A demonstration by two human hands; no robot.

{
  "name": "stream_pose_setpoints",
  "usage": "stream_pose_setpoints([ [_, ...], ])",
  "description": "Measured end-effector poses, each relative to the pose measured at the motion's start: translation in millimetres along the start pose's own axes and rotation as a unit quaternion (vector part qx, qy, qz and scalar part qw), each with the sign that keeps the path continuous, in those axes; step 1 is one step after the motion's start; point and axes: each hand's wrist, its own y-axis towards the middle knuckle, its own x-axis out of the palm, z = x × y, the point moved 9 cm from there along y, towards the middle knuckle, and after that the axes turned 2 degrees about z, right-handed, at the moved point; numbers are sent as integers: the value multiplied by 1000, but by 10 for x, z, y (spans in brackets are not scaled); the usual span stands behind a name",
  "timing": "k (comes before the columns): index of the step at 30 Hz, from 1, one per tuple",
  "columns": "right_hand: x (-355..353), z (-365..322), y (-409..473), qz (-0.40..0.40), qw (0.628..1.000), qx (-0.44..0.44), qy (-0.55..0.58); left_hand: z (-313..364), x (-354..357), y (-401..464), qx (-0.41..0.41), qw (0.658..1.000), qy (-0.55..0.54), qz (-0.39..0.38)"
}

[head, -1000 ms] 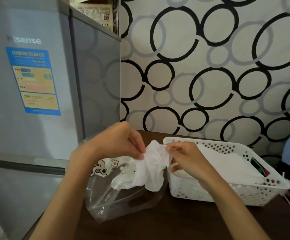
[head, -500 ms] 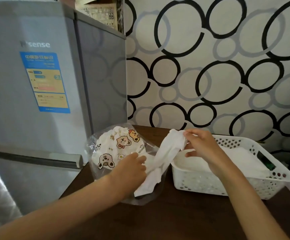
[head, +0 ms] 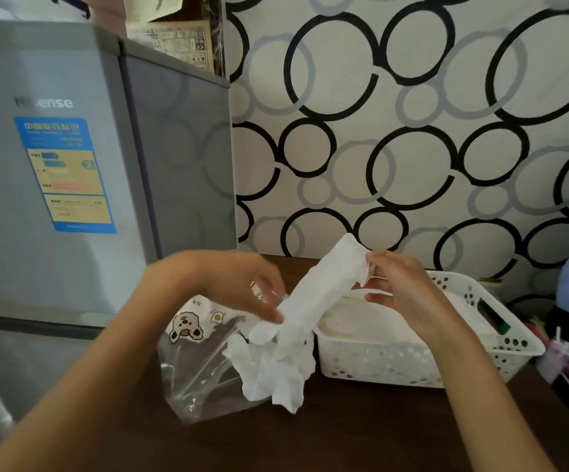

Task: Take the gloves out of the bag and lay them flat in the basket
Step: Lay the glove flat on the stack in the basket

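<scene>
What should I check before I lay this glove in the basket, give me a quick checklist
1. Right hand grips the glove at its upper end: ok.
2. Left hand steadies the glove's lower part: cannot tell, the hand is motion-blurred.
3. Glove fully free of the bag: cannot tell; its lower end merges with the bunched white gloves at the bag's mouth.
4. Glove straightened for laying flat: not ok, the lower end looks crumpled.
5. Basket within reach beside the bag: ok.
6. Room in the basket: ok; white material already lies flat inside, leaving a surface on top.
</scene>
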Motion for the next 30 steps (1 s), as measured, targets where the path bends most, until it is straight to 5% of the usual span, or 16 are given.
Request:
stream_pose_setpoints([
  [3, 11, -24, -2, -20, 999, -13, 29, -72, 30, 268, -15, 987, -133, 90],
  [9, -133, 12, 50, -14, 999, 15, 33, -203, 130, 666, -8, 961, -208, 181],
  [12, -95, -47, 27, -46, 994, -32, -91, -118, 66, 679, 13, 948, -238, 212],
  [21, -378, -323, 43, 100, 978, -179, -46, -51, 8, 555, 76, 908, -347, 223],
  [26, -528, -522, -113, 185, 942, -272, -69, -29, -93, 508, 80, 849, -439, 284],
  [30, -531, -465, -108, 73, 977, -178, -97, -108, -138, 476, 41, 814, -470, 339],
])
